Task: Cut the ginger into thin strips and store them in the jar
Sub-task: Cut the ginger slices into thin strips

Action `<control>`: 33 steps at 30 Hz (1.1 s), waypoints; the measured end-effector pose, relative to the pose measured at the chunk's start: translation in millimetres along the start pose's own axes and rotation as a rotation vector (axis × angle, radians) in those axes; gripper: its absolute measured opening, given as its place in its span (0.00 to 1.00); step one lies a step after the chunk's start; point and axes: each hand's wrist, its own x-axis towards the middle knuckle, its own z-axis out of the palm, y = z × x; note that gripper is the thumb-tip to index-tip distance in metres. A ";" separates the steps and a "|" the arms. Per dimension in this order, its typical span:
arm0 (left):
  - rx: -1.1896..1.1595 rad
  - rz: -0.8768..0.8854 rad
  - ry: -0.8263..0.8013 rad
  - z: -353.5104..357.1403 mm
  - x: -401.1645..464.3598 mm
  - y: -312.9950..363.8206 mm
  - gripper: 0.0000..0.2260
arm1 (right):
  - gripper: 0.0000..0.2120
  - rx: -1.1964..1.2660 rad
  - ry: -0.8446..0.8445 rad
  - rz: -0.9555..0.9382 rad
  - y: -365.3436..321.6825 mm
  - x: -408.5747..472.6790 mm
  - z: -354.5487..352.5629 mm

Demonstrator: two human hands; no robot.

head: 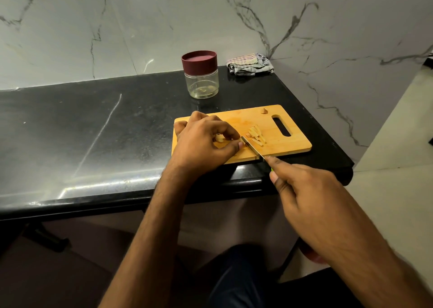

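The surface (pixel 93 129) is seen as black polished stone, glossy and streaked. The cutting board (pixel 281 143) is made of smooth matt wood. The jar (pixel 202 85) is formed of clear plastic under a maroon plastic lid (pixel 199 62). The knife blade (pixel 253 148) is shiny metal; the rag (pixel 249 64) is woven cloth.

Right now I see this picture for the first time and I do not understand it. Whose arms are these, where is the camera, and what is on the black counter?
There is no machine here. A person wears one camera on the head, so you look down along that person's own arms.

The left hand holds a piece of ginger down on the wooden cutting board; its fingers are curled over it. The right hand grips a knife, whose blade lies across the board beside the left fingertips.

Right of the blade lies a small pile of cut ginger strips. Behind the board, on the black counter, stands a clear jar with a dark red lid on, and a folded cloth lies in the corner.
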 end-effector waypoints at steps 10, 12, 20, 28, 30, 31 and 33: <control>-0.012 -0.023 -0.009 0.1 0.4 3.0 0.07 | 0.20 0.029 0.067 0.007 -0.6 0.4 5.3; -0.036 -0.035 -0.015 -0.4 0.3 3.0 0.07 | 0.20 0.031 0.056 0.004 -1.3 -0.5 5.9; -0.058 -0.043 -0.023 -2.6 1.4 0.6 0.06 | 0.19 0.030 0.084 0.025 0.7 1.2 3.3; -0.039 -0.034 -0.025 -3.0 1.1 0.1 0.06 | 0.19 0.055 0.019 0.012 -4.9 0.1 6.9; -0.039 -0.037 -0.028 -3.2 1.5 0.2 0.06 | 0.20 0.060 0.034 0.026 -2.6 0.2 5.5; -0.038 -0.040 -0.030 -3.2 1.8 0.3 0.06 | 0.20 0.056 0.040 0.032 -1.9 0.0 4.8; -0.040 -0.049 -0.032 -2.6 2.3 0.2 0.06 | 0.20 0.053 0.047 0.041 -2.4 -0.8 3.2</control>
